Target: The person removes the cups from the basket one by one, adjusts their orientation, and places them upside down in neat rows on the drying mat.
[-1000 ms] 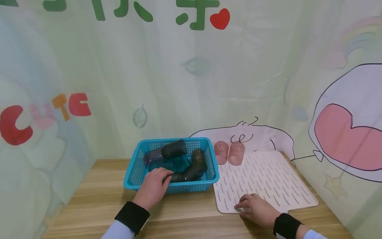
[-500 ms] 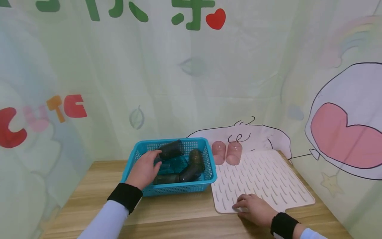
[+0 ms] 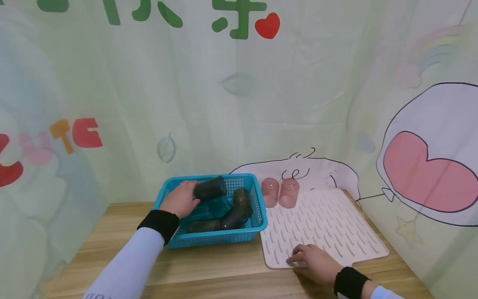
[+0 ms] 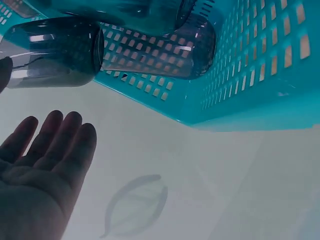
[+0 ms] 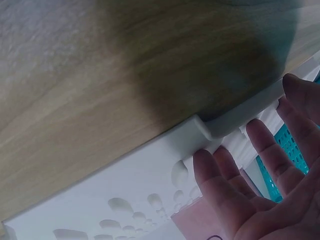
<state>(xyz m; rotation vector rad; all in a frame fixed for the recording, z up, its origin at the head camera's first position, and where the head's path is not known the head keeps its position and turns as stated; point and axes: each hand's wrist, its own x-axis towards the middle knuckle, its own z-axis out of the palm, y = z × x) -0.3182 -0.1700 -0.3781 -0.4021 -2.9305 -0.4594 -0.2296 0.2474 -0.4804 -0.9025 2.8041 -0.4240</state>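
Note:
My left hand (image 3: 180,200) is over the left part of a blue basket (image 3: 216,237), at the end of a dark grey see-through cup (image 3: 211,188) lying on top of others. In the left wrist view the fingers of that hand (image 4: 42,182) are straight, and a gap shows between them and the cup (image 4: 52,55). The thumb tip is at the cup's other side; whether it touches I cannot tell. My right hand (image 3: 316,262) rests at the near edge of a white draining mat (image 3: 328,228), fingers loosely bent and spread in the right wrist view.
Two pink clear cups (image 3: 289,194) stand upside down at the mat's far left corner. In the basket lie more dark cups (image 3: 236,218), a brownish one (image 3: 241,196) and teal ones (image 3: 213,207). A printed curtain (image 3: 201,104) hangs behind the wooden table (image 3: 209,265).
My left hand has moved from the basket's near side up and left to the top dark cup. The right hand stays at the mat's edge. The head view has shifted slightly.

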